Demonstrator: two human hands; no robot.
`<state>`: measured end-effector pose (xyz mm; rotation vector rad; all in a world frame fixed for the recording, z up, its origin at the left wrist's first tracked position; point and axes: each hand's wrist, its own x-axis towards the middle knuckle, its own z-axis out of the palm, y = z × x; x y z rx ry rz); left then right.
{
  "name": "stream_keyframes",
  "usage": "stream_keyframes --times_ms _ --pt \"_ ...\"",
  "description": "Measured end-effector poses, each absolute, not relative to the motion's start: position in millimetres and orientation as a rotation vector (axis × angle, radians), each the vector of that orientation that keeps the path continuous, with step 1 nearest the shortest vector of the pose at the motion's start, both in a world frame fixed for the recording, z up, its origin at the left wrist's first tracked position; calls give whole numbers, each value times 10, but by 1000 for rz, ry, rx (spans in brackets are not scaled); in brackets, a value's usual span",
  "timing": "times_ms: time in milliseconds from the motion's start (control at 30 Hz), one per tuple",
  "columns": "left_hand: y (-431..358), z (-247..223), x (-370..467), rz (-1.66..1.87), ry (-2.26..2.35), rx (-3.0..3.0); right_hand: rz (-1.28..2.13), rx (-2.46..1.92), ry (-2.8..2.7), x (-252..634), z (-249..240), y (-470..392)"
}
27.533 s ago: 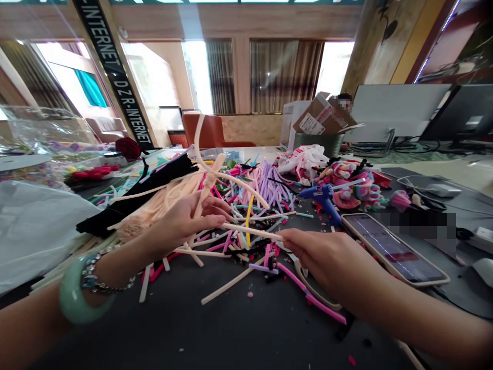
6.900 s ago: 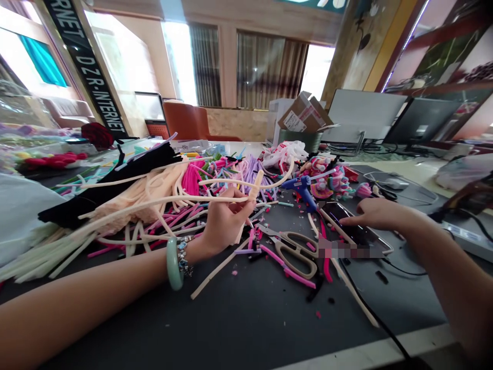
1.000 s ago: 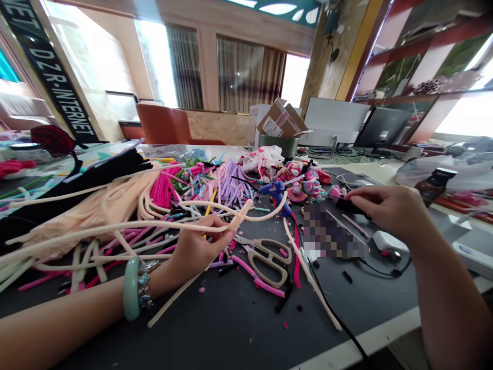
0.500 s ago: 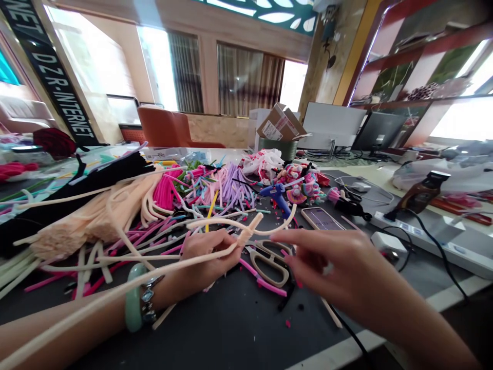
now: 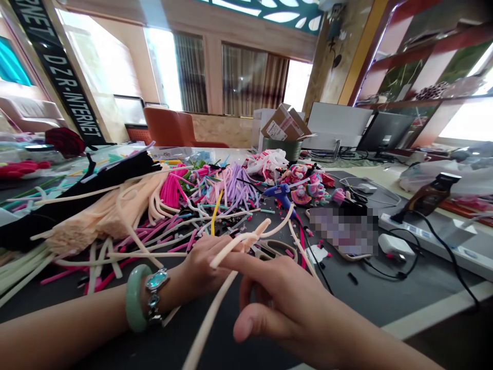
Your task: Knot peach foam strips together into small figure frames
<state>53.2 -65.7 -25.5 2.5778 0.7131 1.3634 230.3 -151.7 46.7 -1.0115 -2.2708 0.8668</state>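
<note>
My left hand [image 5: 210, 264] is closed around twisted cream pipe cleaners [image 5: 252, 236], whose short wrapped end points up and right. Loose cream ends spread from the twist to both sides, and one long strand hangs toward me beneath the hands. My right hand [image 5: 283, 303] overlaps the left fingers from the front, its index finger stretched out against a cream strand. Its thumb stands apart from that finger, and the other fingers curl loosely with nothing visible in them. Just behind the twist lie scissors [image 5: 295, 250] with beige handles, partly covered by the hands.
Left of the hands lie a thick bundle of cream pipe cleaners [image 5: 79, 231] and a black bundle [image 5: 23, 221]. Behind are purple pipe cleaners [image 5: 241, 187] and a blue glue gun [image 5: 281, 192]. A phone [image 5: 342, 234], a power strip [image 5: 427, 239] and cables lie to the right.
My right hand has moved left and nearer, from beside the twist to across my left fingers. The long strand has swung from over my left forearm to below the hands.
</note>
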Motion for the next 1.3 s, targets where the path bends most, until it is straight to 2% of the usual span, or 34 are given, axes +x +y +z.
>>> stream_keyframes --times_ms 100,300,500,1067,1200,1300 --pt "-699 -216 536 1456 508 2820 895 -1013 -2278 2333 442 -1526" --pt "-727 -230 501 1358 589 2979 980 -954 -2316 2346 404 -1517" --pt "-639 -326 501 1504 589 3012 971 -921 -2346 2302 366 -1532" --pt "-649 -243 587 1590 750 2895 1116 -1188 -2210 2447 403 -1557" --pt "-656 -225 598 1668 725 2855 1051 -1260 -2238 2489 386 -1552" --pt "-681 -204 610 1567 751 2782 936 -1277 -2306 2518 372 -1541"
